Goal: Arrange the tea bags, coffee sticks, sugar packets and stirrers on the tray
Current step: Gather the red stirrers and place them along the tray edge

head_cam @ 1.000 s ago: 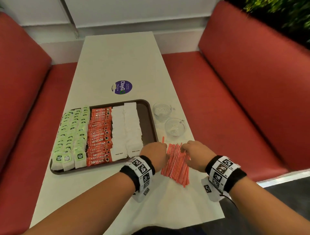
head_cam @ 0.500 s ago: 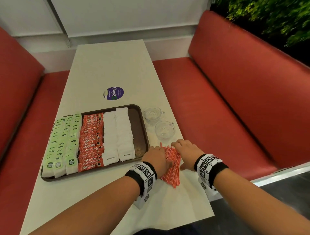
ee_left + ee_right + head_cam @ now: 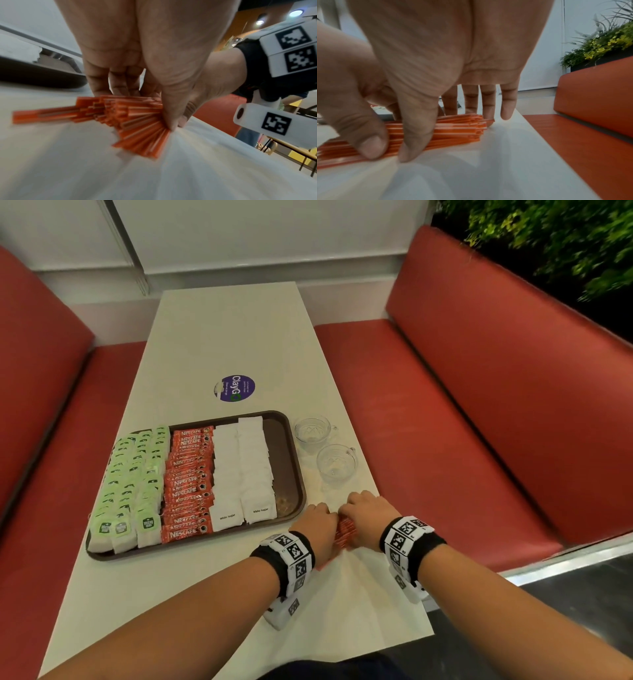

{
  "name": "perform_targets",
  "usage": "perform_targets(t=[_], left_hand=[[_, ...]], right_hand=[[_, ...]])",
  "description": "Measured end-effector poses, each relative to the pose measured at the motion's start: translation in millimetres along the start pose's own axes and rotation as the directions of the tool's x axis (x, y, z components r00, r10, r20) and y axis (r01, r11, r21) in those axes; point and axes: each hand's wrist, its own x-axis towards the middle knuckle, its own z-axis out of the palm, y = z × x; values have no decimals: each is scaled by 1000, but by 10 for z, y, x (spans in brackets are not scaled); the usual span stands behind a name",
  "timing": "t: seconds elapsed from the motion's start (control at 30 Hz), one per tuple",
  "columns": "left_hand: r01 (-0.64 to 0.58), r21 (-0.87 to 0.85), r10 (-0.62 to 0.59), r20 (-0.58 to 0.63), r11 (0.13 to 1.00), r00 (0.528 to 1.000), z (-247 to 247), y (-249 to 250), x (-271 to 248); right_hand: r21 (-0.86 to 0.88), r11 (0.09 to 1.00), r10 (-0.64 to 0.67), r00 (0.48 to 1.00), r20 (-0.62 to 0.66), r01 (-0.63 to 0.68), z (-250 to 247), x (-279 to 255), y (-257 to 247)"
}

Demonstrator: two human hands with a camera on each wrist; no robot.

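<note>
I see green tea bags, red coffee sticks, white sugar packets rowed on brown tray; orange stirrers bunched off its right edge, near table's right edge.

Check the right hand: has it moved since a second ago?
Yes. The right hand has closed leftward toward the left hand, squeezing the stirrers into a narrow bundle beside the tray.
</note>
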Motion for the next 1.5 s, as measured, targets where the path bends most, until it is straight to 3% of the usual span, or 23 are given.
perform_targets(t=[0.17, 0.3, 0.63, 1.5], left_hand=[[-86, -41, 87, 34, 995, 996, 23, -246, -214], [-59, 21, 58, 55, 998, 997, 5, -441, -367], [-5, 7, 4, 120, 1000, 993, 28, -604, -539], [-6, 9, 4, 138, 1000, 990, -54, -609, -474]], right_hand=[[116, 993, -40, 997, 71, 32, 83, -6, -183], [150, 987, -75, 993, 90, 60, 112, 38, -366], [125, 984, -141, 985, 94, 129, 129, 149, -661], [32, 988, -154, 984, 89, 152, 28, 200, -679]])
